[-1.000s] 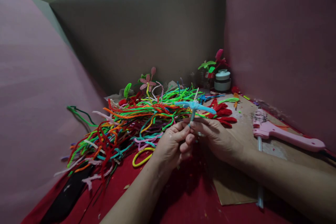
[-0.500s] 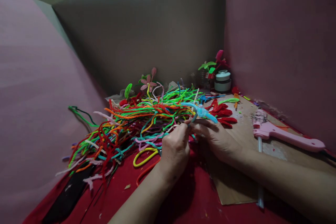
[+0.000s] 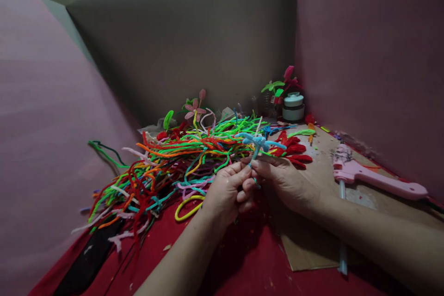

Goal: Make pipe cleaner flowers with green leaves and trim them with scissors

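Observation:
A light blue pipe-cleaner flower point(image 3: 258, 142) stands upright between my hands, its petals spread out at the top. Both hands pinch its stem just below the bloom. My left hand point(image 3: 231, 187) has thumb and fingers closed on the stem, the other fingers curled. My right hand point(image 3: 282, 175) grips the same stem from the right, thumb against it. A short teal end shows below the fingers; the rest of the stem is hidden by them. Behind lies a large heap of loose pipe cleaners point(image 3: 194, 150) in many colours.
A pink glue gun point(image 3: 381, 180) with a clear glue stick rests on cardboard point(image 3: 305, 249) to the right. Red fuzzy petals point(image 3: 294, 150) lie behind my right hand. Yellow-handled scissors point(image 3: 182, 215) are partly covered on the red cloth point(image 3: 180, 259). A lidded jar point(image 3: 293, 107) stands at the back.
The blue flower has turned from tilted sideways to upright, its petals now spread to both sides. My left hand has rolled so its curled fingers show.

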A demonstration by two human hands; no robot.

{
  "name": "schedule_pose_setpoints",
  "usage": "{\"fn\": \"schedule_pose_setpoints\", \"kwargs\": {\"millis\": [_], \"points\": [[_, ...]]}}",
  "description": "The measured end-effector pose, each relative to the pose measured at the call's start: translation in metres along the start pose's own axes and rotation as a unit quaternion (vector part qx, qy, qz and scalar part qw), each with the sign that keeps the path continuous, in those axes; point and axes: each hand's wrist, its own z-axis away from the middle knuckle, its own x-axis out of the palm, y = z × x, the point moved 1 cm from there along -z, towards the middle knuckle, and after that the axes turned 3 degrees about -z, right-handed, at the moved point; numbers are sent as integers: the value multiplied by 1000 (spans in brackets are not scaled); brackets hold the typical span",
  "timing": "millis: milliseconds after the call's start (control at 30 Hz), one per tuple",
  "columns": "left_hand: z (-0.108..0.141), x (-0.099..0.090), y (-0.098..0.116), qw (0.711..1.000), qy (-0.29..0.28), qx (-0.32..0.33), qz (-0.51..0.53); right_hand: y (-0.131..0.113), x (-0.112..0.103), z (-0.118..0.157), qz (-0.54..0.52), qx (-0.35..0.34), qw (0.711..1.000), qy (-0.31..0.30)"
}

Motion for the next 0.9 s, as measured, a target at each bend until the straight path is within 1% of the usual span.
{"fn": "schedule_pose_setpoints", "kwargs": {"millis": [33, 67, 100, 133, 167, 200, 233, 267, 300, 333, 367, 400, 433, 500, 533, 567, 600, 667, 800, 900], "points": [[0, 1, -1, 998, 28, 14, -49, 1, -1, 0, 4, -3, 1000, 10], [0, 2, -3, 990, 67, 43, -116, 2, -1, 1, 9, -6, 1000, 20], [1, 2, -5, 971, 111, 82, -194, 3, -2, 1, 13, -10, 999, 30], [1, 2, -8, 940, 155, 128, -276, 3, -2, 2, 17, -14, 999, 41], [2, 2, -10, 900, 187, 175, -353, 3, -1, 2, 23, -17, 998, 49], [2, 1, -13, 858, 206, 215, -419, 1, -1, 3, 31, -22, 998, 55], [3, 0, -15, 822, 212, 243, -470, 0, 1, 4, 42, -26, 997, 56], [3, -1, -16, 795, 210, 259, -506, -2, 2, 4, 56, -33, 996, 54], [3, -2, -17, 782, 206, 267, -525, -5, 3, 5, 71, -41, 995, 49], [3, -3, -16, 782, 200, 269, -526, -7, 5, 5, 87, -46, 994, 38], [3, -4, -15, 796, 193, 264, -509, -8, 6, 6, 100, -47, 993, 28], [2, -4, -13, 822, 184, 251, -477, -9, 6, 6, 107, -47, 993, 20], [2, -3, -10, 854, 171, 229, -434, -10, 7, 6, 110, -46, 993, 13], [1, -1, -5, 920, 133, 160, -332, -8, 6, 4, 101, -40, 994, 6], [0, 0, -3, 945, 113, 122, -282, -7, 5, 4, 90, -39, 995, 2], [0, 1, -2, 963, 96, 90, -237, -6, 5, 3, 79, -38, 996, -2], [0, 1, 0, 975, 81, 65, -199, -5, 4, 2, 70, -35, 997, -9], [0, 0, 2, 987, 55, 36, -143, -3, 2, 0, 64, -30, 997, -12], [1, -5, 2, 997, 15, 4, -75, -3, 1, 0, 64, -22, 998, -7], [2, -6, 2, 999, -27, -14, -12, -9, 3, 2, 61, -7, 998, -16]]}}
